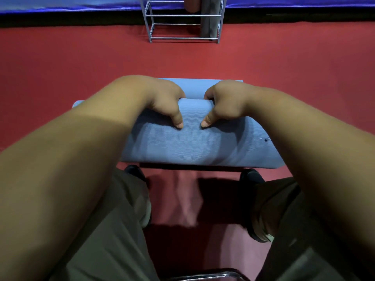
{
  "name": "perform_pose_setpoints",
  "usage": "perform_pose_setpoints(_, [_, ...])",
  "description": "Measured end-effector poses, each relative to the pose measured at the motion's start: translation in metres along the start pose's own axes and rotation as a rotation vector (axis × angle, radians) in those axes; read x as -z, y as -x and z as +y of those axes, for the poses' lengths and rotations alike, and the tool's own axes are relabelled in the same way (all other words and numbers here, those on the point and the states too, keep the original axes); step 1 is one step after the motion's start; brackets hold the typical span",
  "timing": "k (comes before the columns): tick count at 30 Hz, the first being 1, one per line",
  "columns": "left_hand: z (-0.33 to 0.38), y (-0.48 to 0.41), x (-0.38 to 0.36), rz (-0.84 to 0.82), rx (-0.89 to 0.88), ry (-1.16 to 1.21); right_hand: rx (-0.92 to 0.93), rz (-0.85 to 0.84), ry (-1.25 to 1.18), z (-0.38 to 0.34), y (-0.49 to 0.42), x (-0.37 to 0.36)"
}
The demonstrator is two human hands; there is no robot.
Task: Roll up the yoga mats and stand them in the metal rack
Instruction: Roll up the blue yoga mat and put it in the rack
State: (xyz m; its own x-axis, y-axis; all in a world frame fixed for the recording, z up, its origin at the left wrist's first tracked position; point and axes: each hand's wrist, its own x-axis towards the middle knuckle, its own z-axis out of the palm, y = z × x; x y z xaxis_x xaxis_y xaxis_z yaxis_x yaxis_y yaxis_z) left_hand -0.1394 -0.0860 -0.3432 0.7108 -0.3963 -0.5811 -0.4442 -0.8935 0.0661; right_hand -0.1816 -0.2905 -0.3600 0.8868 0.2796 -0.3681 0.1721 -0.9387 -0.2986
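On the red floor (60,67), just ahead of the person's knees, lies a blue yoga mat (192,142), most of it wound into a thick roll lying crosswise.

Head view, looking forward and down. The left hand (168,104) and right hand (223,106) sit side by side near the middle of the roll. Both grasp it, with thumbs pressed on the near face and fingers curled over the top. This grip suits pushing the roll away while keeping the turns tight. A short flat strip of mat shows beyond the hands, so the rolling appears nearly finished but not complete.

The metal rack (182,15) stands well apart at the far edge of the floor, against a blue band (60,5) along the wall. A grey roll (209,21) stands upright in its right side. A brownish roll (190,5) beside it is probably another mat, though too little shows to be sure.

Hidden or cut off:
- The fingertips lie behind the crest of the roll.
- The forearms cover both ends of the roll, except a sliver at the left.
- The frame cuts off the rack's upper part.
- Dark shoes (134,171) peep out under the roll's near edge.
- A chrome tube (203,275) at the bottom cannot be identified.
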Motion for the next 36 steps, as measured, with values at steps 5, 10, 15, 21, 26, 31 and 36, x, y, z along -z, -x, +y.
perform_pose_setpoints(5, [0.014,0.001,-0.019,0.166,-0.004,-0.157,-0.032,-0.039,-0.105,-0.001,-0.002,-0.002])
perform_pose_setpoints(10, [0.019,-0.001,-0.033,0.249,-0.043,-0.075,-0.070,-0.089,-0.144,0.001,-0.002,-0.003])
perform_pose_setpoints(15, [0.007,-0.012,-0.030,0.152,-0.048,0.003,-0.043,-0.168,-0.060,-0.002,-0.004,-0.006])
perform_pose_setpoints(21, [-0.003,-0.018,-0.019,0.034,-0.014,0.056,-0.049,-0.027,0.008,-0.001,-0.013,-0.012])
perform_pose_setpoints(26, [-0.001,-0.021,-0.016,0.114,-0.043,0.008,-0.057,-0.013,0.007,0.000,-0.009,-0.005])
perform_pose_setpoints(31, [0.010,-0.016,-0.020,0.202,-0.041,-0.135,-0.096,-0.037,0.005,0.004,-0.010,-0.006])
perform_pose_setpoints(36, [0.012,-0.018,-0.025,0.239,-0.060,-0.105,-0.111,-0.073,-0.061,0.010,-0.010,-0.005])
